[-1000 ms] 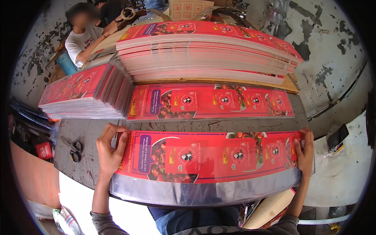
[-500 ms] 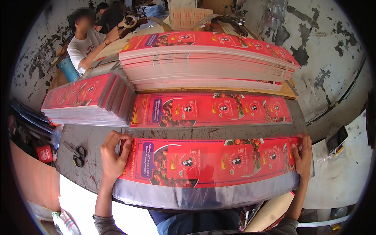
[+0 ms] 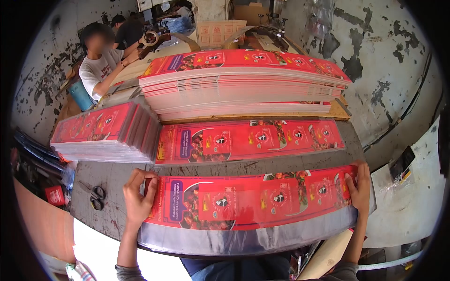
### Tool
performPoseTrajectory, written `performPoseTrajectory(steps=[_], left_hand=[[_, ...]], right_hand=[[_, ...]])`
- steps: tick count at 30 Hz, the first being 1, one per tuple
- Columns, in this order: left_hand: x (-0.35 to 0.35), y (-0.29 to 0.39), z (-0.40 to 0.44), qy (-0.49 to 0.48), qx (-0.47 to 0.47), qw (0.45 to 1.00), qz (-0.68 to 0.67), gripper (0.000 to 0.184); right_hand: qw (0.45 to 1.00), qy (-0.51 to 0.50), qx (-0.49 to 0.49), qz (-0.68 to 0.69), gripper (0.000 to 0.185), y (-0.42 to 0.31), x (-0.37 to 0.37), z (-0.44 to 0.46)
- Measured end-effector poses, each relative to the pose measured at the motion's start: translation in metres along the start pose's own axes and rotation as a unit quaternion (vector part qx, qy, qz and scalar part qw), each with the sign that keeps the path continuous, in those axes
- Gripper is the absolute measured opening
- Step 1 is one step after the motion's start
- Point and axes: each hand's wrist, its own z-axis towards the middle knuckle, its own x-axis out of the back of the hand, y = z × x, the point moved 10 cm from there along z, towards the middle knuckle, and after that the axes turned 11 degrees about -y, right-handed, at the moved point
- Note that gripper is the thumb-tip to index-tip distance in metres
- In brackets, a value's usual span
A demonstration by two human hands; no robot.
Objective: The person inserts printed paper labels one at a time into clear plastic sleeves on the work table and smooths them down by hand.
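Note:
A long red printed strip [image 3: 253,203] with food pictures and panda logos lies along the table's near edge. It sits with clear plastic, whose unprinted band [image 3: 243,240] extends along the near side. My left hand [image 3: 140,196] grips the strip's left end, thumb on top and fingers behind the edge. At the opposite end my right hand [image 3: 358,187] holds it the same way, thumb pressed on the print. Just beyond lies another plastic-covered red strip [image 3: 248,140], apart from the held one.
Behind stands a tall stack of red strips [image 3: 243,89] on a wooden board [image 3: 340,111]. Plastic-covered strips form a pile [image 3: 101,136] at left. Black-handled scissors [image 3: 97,196] rest on the grey table [image 3: 110,175]. Another person [image 3: 101,70] works at the back left.
The camera view has tilted upward slightly, so the table and stacks appear lower. Both hands keep their hold on the strip's ends, with little visible movement.

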Motion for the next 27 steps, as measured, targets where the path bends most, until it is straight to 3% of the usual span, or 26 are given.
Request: performPoseTrajectory(steps=[27], left_hand=[[0.0004,0.0028,0.0005,0.001,-0.005,1.0,0.012,0.003]], right_hand=[[1.0,0.01,0.022,-0.019,0.029,-0.0012,-0.0013,-0.0011]])
